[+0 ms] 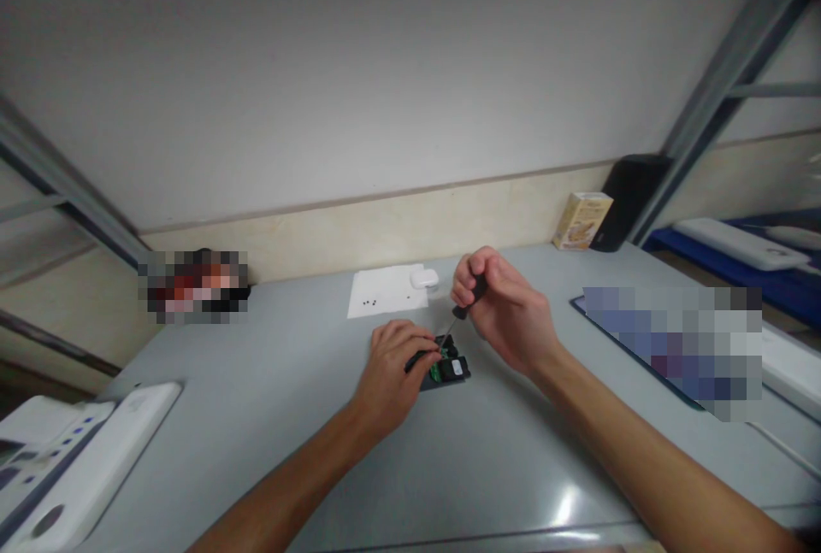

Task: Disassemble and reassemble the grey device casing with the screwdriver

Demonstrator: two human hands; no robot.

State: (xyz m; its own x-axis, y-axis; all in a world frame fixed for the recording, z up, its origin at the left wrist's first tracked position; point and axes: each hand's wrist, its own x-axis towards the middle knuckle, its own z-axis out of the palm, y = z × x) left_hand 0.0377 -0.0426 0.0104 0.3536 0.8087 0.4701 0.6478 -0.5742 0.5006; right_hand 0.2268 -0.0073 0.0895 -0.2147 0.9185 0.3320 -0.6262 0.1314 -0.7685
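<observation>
Forearms (pixel 609 429) cropped; left fingers (pixel 407 339) partly hide device (pixel 456 369).

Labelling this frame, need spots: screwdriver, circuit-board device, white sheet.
Screwdriver (pixel 460 312): head view, lower end of its dark handle.
Circuit-board device (pixel 447 372): head view, black part beside its small white label.
White sheet (pixel 383 286): head view, bare upper area.

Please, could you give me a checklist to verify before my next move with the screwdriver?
1. Screwdriver held in right hand: ok.
2. Left hand on the device: ok.
3. Screwdriver tip seated in a screw: cannot tell, too small.
4. Small dark pieces gathered together on the white paper: not ok, one lies apart.
5. White case apart from the device: ok.
</observation>
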